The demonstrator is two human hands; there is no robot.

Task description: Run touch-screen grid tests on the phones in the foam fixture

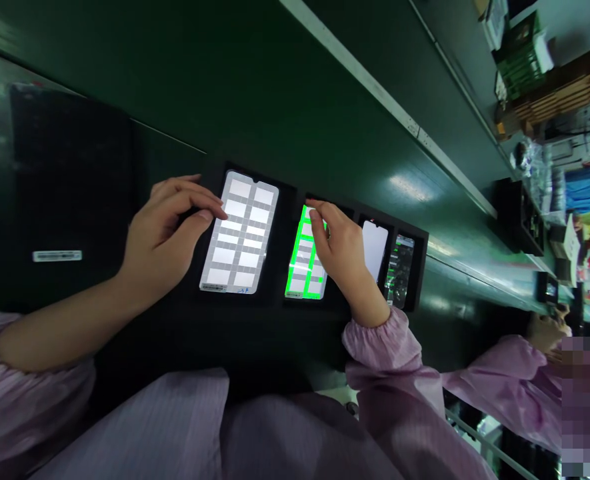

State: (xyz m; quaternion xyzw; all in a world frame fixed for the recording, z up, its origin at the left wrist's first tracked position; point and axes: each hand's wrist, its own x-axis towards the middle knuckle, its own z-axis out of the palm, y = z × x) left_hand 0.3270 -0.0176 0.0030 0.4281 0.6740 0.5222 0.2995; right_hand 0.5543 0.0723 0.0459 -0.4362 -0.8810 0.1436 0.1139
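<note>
A lit smartphone (pixel 241 233) with a white and grey block pattern lies in a black tray (pixel 279 280). My left hand (pixel 167 230) is at its left edge, fingers stretched out and holding nothing, the fingertips at the screen's upper left side. To the right lies a second smartphone (pixel 305 267), its grid partly coloured bright green. Over its upper part is my right hand (pixel 339 243), index finger extended at the screen's top and thumb close beside it. That hand covers the phone's right side. Whether either hand's fingertips touch the glass I cannot tell.
Farther right in the tray are a phone with a plain white screen (pixel 375 243) and a dark phone with green marks (pixel 401 270). A black mat (pixel 69 173) with a barcode label (pixel 57 256) lies left. Another person's hand (pixel 545 330) is at far right, near a black bin (pixel 517 213).
</note>
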